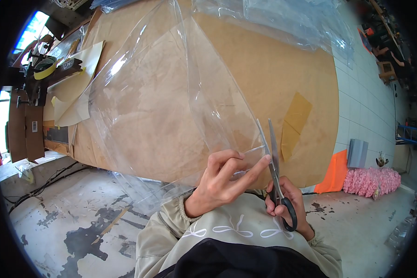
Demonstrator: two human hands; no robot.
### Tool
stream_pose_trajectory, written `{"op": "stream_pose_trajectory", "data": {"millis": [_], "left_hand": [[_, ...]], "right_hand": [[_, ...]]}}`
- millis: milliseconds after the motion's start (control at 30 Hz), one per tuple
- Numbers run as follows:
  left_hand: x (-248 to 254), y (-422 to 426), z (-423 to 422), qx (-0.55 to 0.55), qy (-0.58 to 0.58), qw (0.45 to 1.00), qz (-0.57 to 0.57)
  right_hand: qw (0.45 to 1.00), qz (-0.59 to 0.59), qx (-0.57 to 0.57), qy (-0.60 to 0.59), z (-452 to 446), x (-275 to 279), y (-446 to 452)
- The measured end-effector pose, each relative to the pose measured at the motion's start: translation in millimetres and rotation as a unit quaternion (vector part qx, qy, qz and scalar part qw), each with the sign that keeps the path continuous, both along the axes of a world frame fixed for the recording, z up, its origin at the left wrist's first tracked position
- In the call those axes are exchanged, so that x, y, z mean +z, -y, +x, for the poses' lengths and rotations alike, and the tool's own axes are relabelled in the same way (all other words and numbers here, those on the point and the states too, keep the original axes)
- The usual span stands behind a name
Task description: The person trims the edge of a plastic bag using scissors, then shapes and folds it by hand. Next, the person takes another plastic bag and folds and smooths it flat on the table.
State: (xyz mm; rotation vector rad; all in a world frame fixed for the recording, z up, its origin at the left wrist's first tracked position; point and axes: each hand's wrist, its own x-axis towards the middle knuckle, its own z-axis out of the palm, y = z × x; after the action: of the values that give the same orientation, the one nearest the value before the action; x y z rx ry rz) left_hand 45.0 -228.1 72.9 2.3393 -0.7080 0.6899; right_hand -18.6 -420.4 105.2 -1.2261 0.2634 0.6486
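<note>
A large clear plastic sheet (pixel 143 92) lies loosely over a brown paper-covered table (pixel 310 69), its folds catching the light. My left hand (pixel 227 178) grips the sheet's near right corner, fingers curled and the forefinger reaching towards the scissor blades. In my right hand (pixel 289 199) is a pair of scissors (pixel 274 169) with black handles, blades pointing away from me and slightly apart. The blades are at the sheet's right edge; whether plastic lies between them I cannot tell.
More clear plastic (pixel 273 21) is heaped at the table's far edge. A tan paper piece (pixel 295 125) lies on the right. A clamp-like device with yellow tape (pixel 45 69) stands at the left. Beyond the table are an orange sheet (pixel 332 173) and a pink fluffy bundle (pixel 370 181).
</note>
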Motion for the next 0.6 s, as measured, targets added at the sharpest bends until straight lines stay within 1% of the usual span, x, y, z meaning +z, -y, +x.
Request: {"op": "stream_pose_trajectory", "data": {"millis": [333,600], "left_hand": [[0.2,-1.3,-0.8,-0.005,-0.009,1.0,0.003],[0.3,-3.4,0.2,-0.016,-0.009,1.0,0.008]], "right_hand": [[0.995,-0.096,0.025,0.006,5.1,10.4,5.4],[0.991,-0.134,0.03,0.006,7.6,11.9,7.3]]}}
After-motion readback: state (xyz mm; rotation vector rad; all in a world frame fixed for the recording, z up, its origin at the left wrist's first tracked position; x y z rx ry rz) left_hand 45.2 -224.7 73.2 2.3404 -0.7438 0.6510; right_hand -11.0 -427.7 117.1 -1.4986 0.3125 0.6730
